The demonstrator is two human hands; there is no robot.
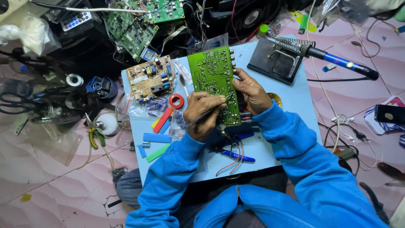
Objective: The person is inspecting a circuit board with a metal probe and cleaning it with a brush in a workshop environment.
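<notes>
Green circuit board (215, 82), rectangular, lies solder side up at the middle of a pale blue work board (295, 99) resting across the person's lap. Its face shows fine silver traces and solder dots; a row of small metal connectors runs along its right edge, and dark components hang from its near end. Red and orange wires (231, 158) trail from that end toward the person.

Left hand (202, 116) is closed around a thin metal tool (201, 117), its tip against the lower part of the green circuit board. Right hand (253, 95) clasps the board's right edge, thumb on the solder face, fingers curled behind.

Surroundings: a beige circuit board (149, 79) with blue and black parts lies just left of the green one. Beside the left hand sit a red tape ring (176, 101), clear bags of small parts (152, 107), and coloured plastic strips (157, 138) in red, yellow, blue and green. Blue-handled pliers (234, 154) lie under the wrists, partly hidden. At the far right corner stands a black soldering stand (274, 63) with a coil holder carrying a blue-handled soldering iron (337, 61). More green boards (135, 27) and cables crowd the far edge. A black phone (389, 114) lies on the pink tiled floor (50, 177) to the right; yellow-handled cutters (93, 137) to the left.
</notes>
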